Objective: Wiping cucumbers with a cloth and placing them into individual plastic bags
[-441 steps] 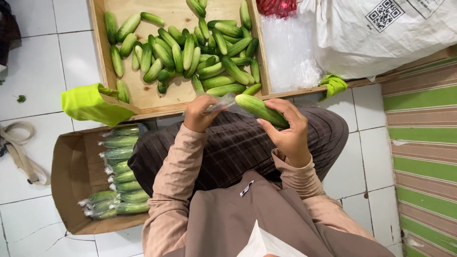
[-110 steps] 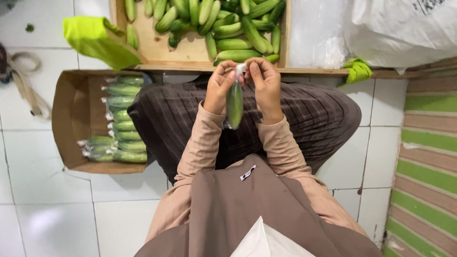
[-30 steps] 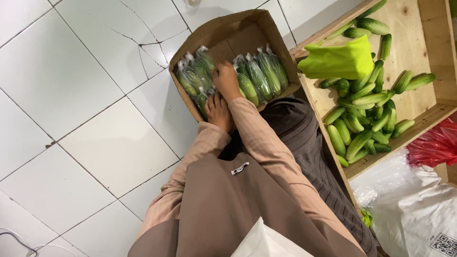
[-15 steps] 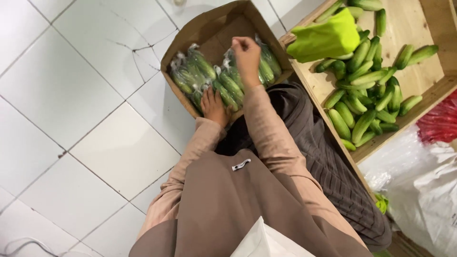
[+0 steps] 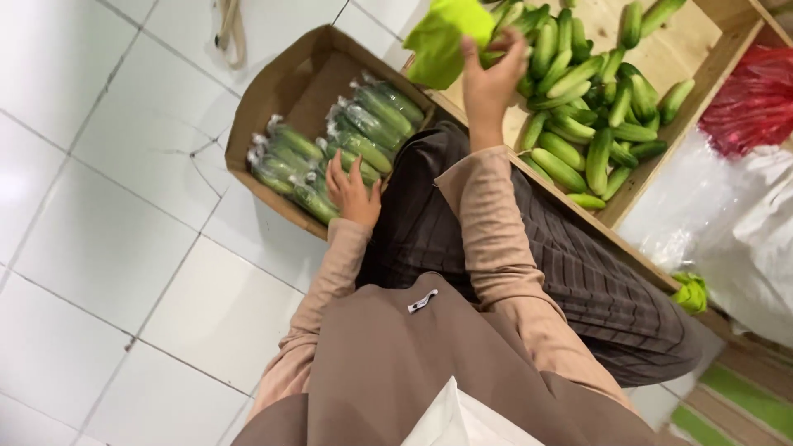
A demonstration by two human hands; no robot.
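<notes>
From the head camera I look down over my own lap, beige sleeves and a dark striped skirt, onto a white tiled floor [image 5: 107, 248].

My left hand [image 5: 353, 192] rests low at the near edge of the cardboard box [image 5: 281, 78], fingers loosely spread and lying on the wrapped cucumbers [image 5: 330, 157] packed there. It lies on them rather than clamping any: the palm is down, the fingers fan toward the bags. The wrapped cucumbers sit in rows inside the box, each in clear film with a gathered top, filling the end of the box nearest my knee; the far end of the box shows bare cardboard.

My right hand [image 5: 489, 78] is raised over the near corner of the wooden crate [image 5: 702, 91], fingers curled and partly spread among the loose cucumbers [image 5: 586, 107]. The fingertips touch the top of the heap, but I cannot tell whether they pinch one cucumber. Just beside the hand, toward the box, lies a bright green cloth [image 5: 442, 37], touching the pile.

The loose cucumbers lie heaped in the crate, unwrapped. Beyond the crate wall there is a red mesh bag [image 5: 756, 99], and nearer me crumpled clear plastic sheeting [image 5: 727, 239]. A small green scrap [image 5: 690, 291] lies by my right knee.
</notes>
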